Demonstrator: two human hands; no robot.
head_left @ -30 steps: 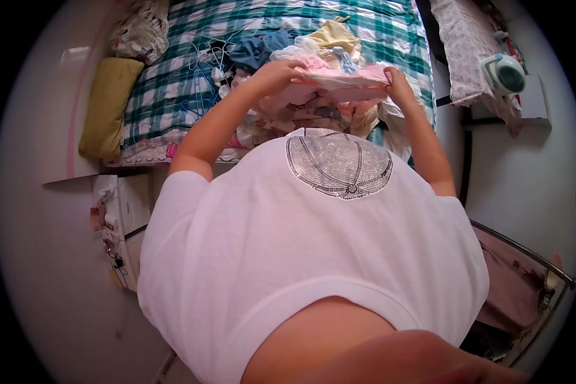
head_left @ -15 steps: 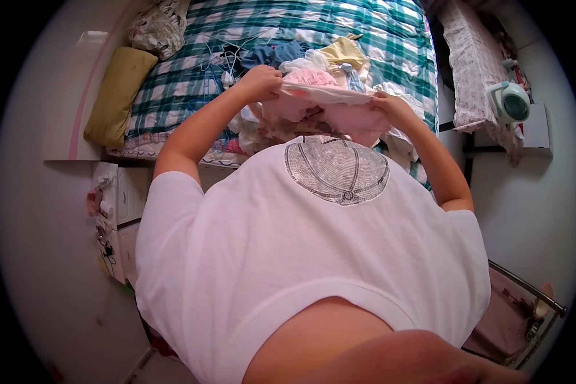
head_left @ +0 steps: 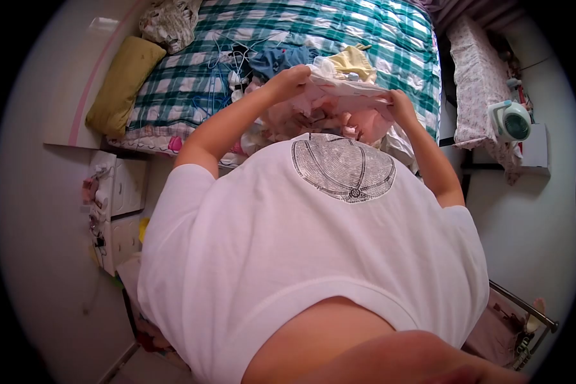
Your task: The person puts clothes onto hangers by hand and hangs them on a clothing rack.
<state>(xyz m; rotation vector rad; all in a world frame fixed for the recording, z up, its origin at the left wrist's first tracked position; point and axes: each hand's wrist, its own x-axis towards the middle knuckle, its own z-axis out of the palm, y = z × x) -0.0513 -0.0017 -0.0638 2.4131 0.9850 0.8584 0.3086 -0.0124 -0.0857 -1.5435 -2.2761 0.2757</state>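
Observation:
Stretched between my two hands is a pink-and-white garment [head_left: 355,96], its top edge pulled taut above the bed. My left hand [head_left: 292,82] is closed on the left end of that edge. At the right end, my right hand [head_left: 403,109] pinches the fabric. The garment's lower part hangs toward my chest, and my shirt front covers some of it. Just beyond my hands lie a blue garment [head_left: 281,59] and a yellow garment [head_left: 353,62] on the bed. What exact kind of garment I hold cannot be made out.
The bed carries a green-and-white plaid quilt [head_left: 390,35]. Blue hangers [head_left: 214,70] lie left of the clothes. An olive pillow [head_left: 125,86] rests at the bed's left edge. White drawers [head_left: 128,185] stand at left, and a white-and-green round appliance [head_left: 511,120] stands at right.
Both hands have shifted right with the garment, the left hand more, so they are closer together. The view has also shifted slightly. Both hands keep hold of the cloth.

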